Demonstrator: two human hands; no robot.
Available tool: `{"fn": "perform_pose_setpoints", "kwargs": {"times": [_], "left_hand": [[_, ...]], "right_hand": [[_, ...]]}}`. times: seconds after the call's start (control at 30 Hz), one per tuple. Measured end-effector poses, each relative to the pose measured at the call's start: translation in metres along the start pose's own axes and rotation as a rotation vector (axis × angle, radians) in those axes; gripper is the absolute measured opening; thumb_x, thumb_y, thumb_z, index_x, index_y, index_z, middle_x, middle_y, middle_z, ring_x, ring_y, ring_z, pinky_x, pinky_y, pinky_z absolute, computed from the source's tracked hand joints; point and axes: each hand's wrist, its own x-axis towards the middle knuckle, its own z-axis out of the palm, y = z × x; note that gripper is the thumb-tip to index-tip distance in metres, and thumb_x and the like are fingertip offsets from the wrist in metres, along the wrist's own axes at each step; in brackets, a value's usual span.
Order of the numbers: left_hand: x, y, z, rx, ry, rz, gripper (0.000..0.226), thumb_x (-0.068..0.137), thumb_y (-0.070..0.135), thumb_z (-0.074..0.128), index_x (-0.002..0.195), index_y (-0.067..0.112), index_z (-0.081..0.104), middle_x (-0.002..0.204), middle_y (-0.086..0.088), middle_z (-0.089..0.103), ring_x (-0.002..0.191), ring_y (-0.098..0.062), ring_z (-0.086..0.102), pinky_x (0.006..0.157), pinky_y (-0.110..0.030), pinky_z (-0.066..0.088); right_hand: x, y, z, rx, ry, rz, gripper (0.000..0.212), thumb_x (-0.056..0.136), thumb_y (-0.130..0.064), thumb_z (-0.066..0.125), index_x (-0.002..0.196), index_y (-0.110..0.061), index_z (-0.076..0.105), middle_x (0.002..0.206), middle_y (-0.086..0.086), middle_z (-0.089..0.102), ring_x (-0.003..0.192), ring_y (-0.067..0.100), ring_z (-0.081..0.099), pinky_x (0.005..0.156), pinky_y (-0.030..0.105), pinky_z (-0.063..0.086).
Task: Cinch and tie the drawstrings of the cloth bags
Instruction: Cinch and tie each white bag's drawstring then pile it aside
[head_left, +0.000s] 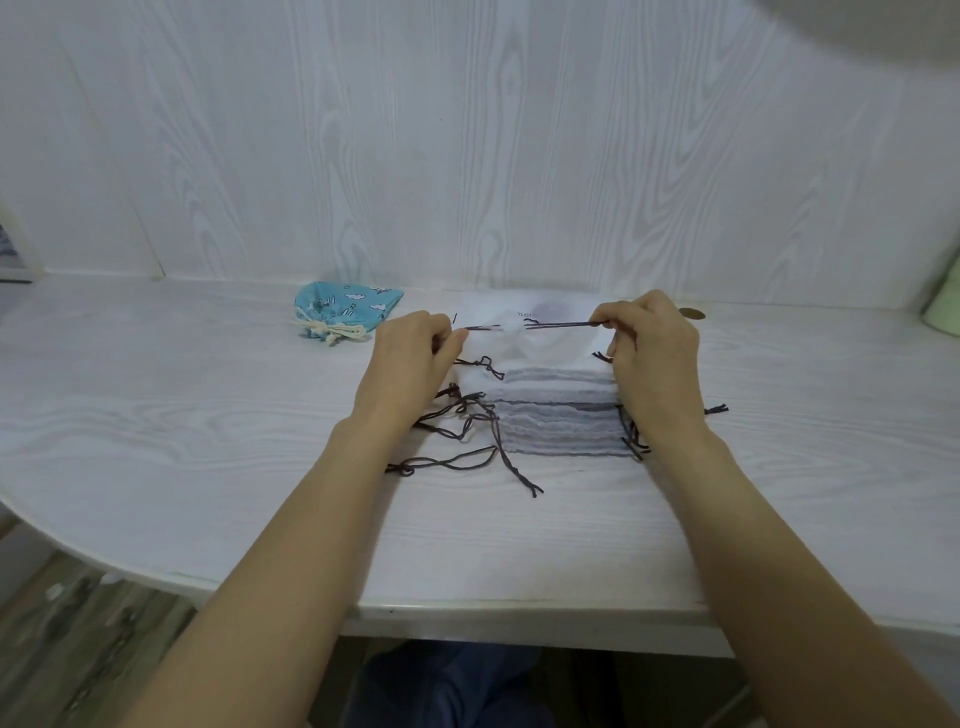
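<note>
A stack of several white cloth bags (558, 415) with dark drawstrings lies on the table in front of me. Above its far end I hold the top white bag (550, 340), its mouth bunched in the middle. My left hand (415, 353) pinches the left dark drawstring (480, 327). My right hand (647, 348) pinches the right drawstring (563, 326). Both cords run taut and level between my hands. Loose dark cords (457, 415) trail out from the stack's left side. A blue patterned bag (345, 306), cinched and tied with a cream cord, lies at the back left.
The white wood-grain table (208, 415) meets a matching wall behind. A small brown round object (692, 313) lies behind my right hand. A pale green object (943, 306) stands at the far right edge. The table's front edge curves away at the left.
</note>
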Motion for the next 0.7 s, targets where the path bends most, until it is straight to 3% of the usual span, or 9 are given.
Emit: {"fn": "perform_pose_setpoints", "kwargs": {"times": [0.07,0.2,0.3,0.4,0.47,0.53,0.63,0.7], "left_hand": [[0.000,0.001,0.000,-0.020,0.007,-0.034,0.046,0.093,0.024,0.056,0.054,0.014,0.034,0.051,0.004,0.030,0.050,-0.008,0.027,0.052,-0.018,0.028],[0.000,-0.003,-0.002,-0.039,0.007,-0.043,0.046,0.093,0.024,0.055,0.054,0.014,0.033,0.050,0.003,0.029,0.050,-0.009,0.026,0.053,-0.026,0.024],[-0.002,-0.005,-0.001,-0.126,-0.050,-0.041,0.047,0.092,0.023,0.056,0.054,0.017,0.030,0.051,0.004,0.027,0.050,-0.010,0.026,0.052,-0.020,0.025],[-0.002,-0.002,-0.006,-0.418,-0.156,-0.167,0.043,0.092,0.025,0.057,0.053,0.015,0.041,0.053,0.003,0.036,0.051,-0.006,0.032,0.056,-0.019,0.026],[0.001,0.003,-0.012,-0.649,-0.238,-0.255,0.040,0.090,0.027,0.058,0.052,0.014,0.054,0.062,0.004,0.052,0.064,-0.004,0.048,0.073,-0.021,0.035],[0.004,0.006,-0.017,-0.778,-0.293,-0.311,0.034,0.082,0.035,0.059,0.050,0.022,0.060,0.068,0.013,0.060,0.080,-0.001,0.055,0.082,-0.025,0.036],[0.003,0.008,-0.019,-0.913,-0.329,-0.367,0.028,0.084,0.033,0.053,0.061,0.022,0.063,0.069,0.014,0.062,0.071,-0.003,0.054,0.072,-0.026,0.034],[0.001,0.012,-0.017,-1.054,-0.362,-0.389,0.029,0.094,0.021,0.044,0.073,0.013,0.062,0.072,0.009,0.065,0.068,-0.005,0.055,0.068,-0.025,0.034]], "right_hand": [[0.000,0.000,-0.001,0.002,0.002,-0.007,0.036,0.077,0.021,0.044,0.086,0.000,0.072,0.079,0.019,0.056,0.067,0.015,0.051,0.069,0.000,0.035],[-0.001,0.000,0.000,-0.016,-0.022,-0.019,0.036,0.077,0.021,0.044,0.087,0.000,0.071,0.081,0.019,0.056,0.069,0.017,0.052,0.066,0.022,0.042],[0.001,-0.001,-0.004,-0.028,-0.084,0.023,0.035,0.079,0.020,0.043,0.088,-0.001,0.070,0.081,0.019,0.056,0.074,0.016,0.051,0.068,0.007,0.035],[0.004,-0.007,-0.013,0.078,-0.259,0.026,0.028,0.086,0.010,0.047,0.089,-0.007,0.069,0.081,0.008,0.059,0.070,0.011,0.055,0.067,0.010,0.035],[0.005,-0.017,-0.016,0.193,-0.362,0.077,0.025,0.089,0.002,0.050,0.092,-0.014,0.069,0.082,-0.003,0.063,0.063,-0.002,0.055,0.065,0.009,0.038],[0.006,-0.025,-0.015,0.299,-0.461,0.167,0.024,0.089,-0.002,0.050,0.094,-0.019,0.067,0.079,-0.008,0.066,0.056,-0.002,0.054,0.061,0.011,0.043],[0.007,-0.030,-0.014,0.456,-0.579,0.313,0.023,0.089,-0.004,0.051,0.103,-0.018,0.063,0.070,-0.010,0.067,0.063,0.010,0.060,0.066,0.033,0.052],[0.010,-0.030,-0.017,0.603,-0.614,0.394,0.022,0.090,-0.001,0.053,0.107,-0.013,0.060,0.063,-0.009,0.066,0.074,0.019,0.063,0.067,0.029,0.053]]}}
